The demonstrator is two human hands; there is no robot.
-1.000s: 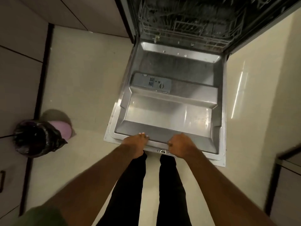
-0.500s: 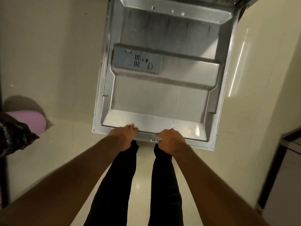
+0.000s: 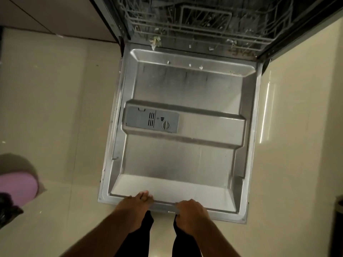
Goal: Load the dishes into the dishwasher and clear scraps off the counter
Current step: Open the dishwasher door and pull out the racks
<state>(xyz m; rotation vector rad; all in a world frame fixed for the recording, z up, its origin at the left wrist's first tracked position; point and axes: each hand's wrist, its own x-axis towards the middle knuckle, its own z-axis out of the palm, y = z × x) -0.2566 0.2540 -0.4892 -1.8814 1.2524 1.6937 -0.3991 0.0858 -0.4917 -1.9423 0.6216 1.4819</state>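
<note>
While you stand at the open dishwasher, both of your hands are on the near edge of the dishwasher door (image 3: pixel 181 164), which lies folded down nearly flat in front of you. Your left hand (image 3: pixel 136 202) rests on the rim with its fingers fairly straight and together, the tips lying over the inner lip. Your right hand (image 3: pixel 192 210) has its fingers curled round the same edge, a little to the right of the middle, so it really holds the door.

I judge the door to be heavy and stiff, a pressed steel panel on hinges at the far side (probably sprung, so it may pull back against you). Its inner face is smooth, dull grey metal with raised steps and rounded corners, and it can be slippery if wet. The near rim is the best place to hold it, with both hands apart as now, because the thin sheet border at the sides could be sharp.

A grey plastic detergent dispenser (image 3: pixel 152 119) with a round knob sits on the left of the middle ridge. Beyond the hinge, the lower rack (image 3: pixel 194 28) is thin coated wire, and pale food scraps (image 3: pixel 155 41) cling to its front and to the door's far ledge. No dishes are visible in it yet.
</note>
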